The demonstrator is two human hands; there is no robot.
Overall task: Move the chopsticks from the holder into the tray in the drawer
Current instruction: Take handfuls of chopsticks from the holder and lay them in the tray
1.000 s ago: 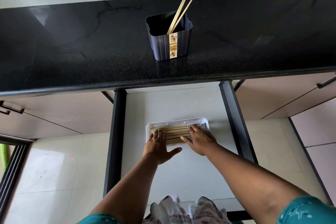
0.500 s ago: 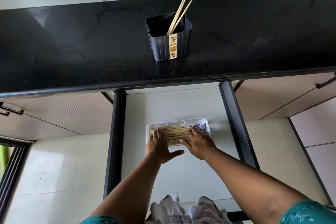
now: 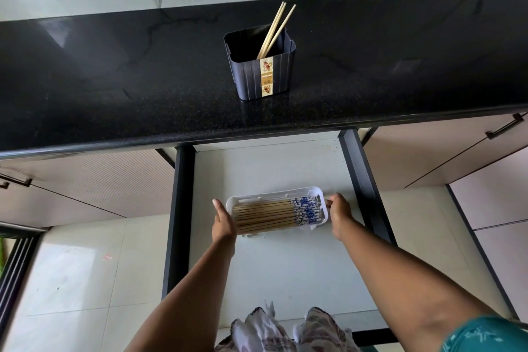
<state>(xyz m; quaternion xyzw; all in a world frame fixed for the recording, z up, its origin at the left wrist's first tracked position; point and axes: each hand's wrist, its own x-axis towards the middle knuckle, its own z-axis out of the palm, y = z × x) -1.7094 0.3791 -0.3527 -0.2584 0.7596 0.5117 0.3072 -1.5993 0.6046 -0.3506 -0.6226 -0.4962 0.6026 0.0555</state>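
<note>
A dark blue holder (image 3: 261,74) stands on the black counter with a few wooden chopsticks (image 3: 275,28) leaning out of it. Below, in the open drawer, a white tray (image 3: 275,196) holds several chopsticks (image 3: 265,216) laid side by side, their blue-patterned ends to the right. My left hand (image 3: 223,221) presses flat against the tray's left end. My right hand (image 3: 340,213) presses against its right end. Both hands have straight fingers and clasp the tray between them.
The black counter (image 3: 114,88) overhangs the back of the drawer. The drawer (image 3: 285,266) has a pale floor and dark side rails (image 3: 177,208). Cabinet fronts with dark handles (image 3: 503,128) flank it. Patterned cloth (image 3: 274,328) shows at the bottom edge.
Both hands lay on top of the chopsticks in the tray; they have slid apart to the tray's two ends, uncovering the chopsticks.
</note>
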